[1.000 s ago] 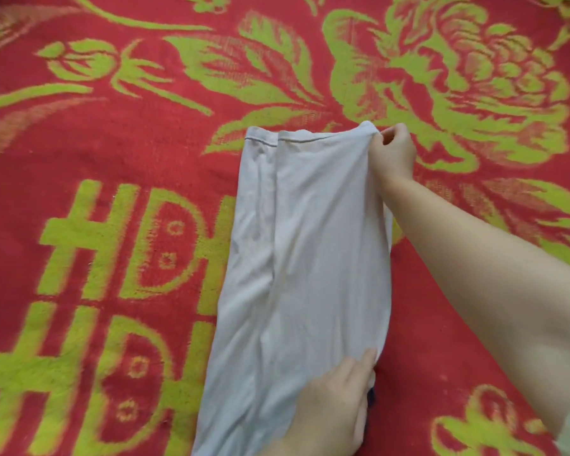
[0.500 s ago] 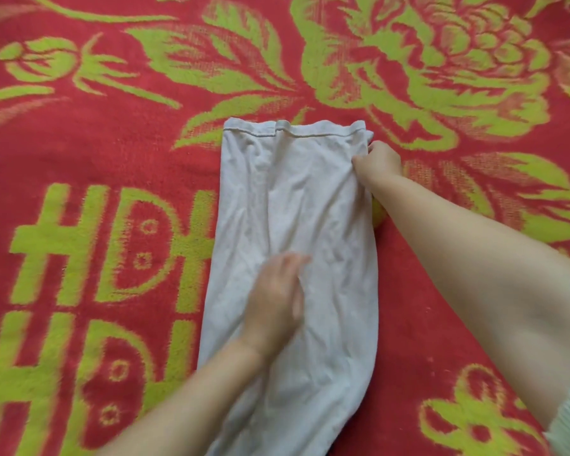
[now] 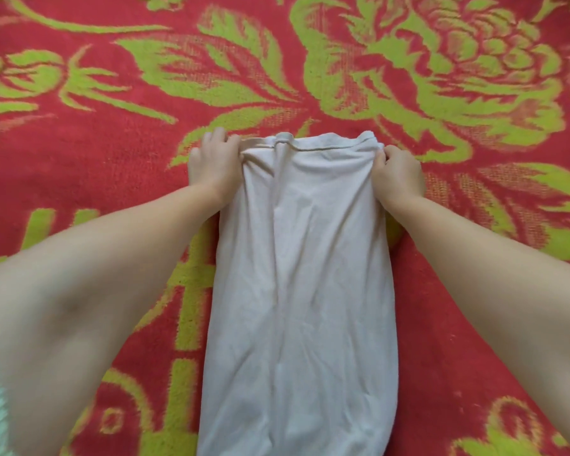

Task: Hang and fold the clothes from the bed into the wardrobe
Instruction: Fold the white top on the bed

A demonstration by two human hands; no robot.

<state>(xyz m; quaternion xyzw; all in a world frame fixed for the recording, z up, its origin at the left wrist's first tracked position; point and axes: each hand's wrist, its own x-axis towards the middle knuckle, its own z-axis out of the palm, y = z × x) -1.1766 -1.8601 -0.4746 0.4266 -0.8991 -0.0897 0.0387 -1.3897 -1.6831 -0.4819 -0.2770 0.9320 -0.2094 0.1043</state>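
The garment (image 3: 301, 284) was laid lengthwise on the bed (image 3: 79, 153). Its far left corner was now gripped by the left hand (image 3: 215, 162), moved up from its middle, while its far right corner was still pinched by the right hand (image 3: 396, 172).

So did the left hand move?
Yes. The left hand went from the middle of the cloth up to its far left corner, gripping there.

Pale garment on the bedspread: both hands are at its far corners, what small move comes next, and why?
Probably lift the far edge and fold it toward you. The left hand and right hand each grip a far corner of the pale garment, which already lies as a narrow strip.
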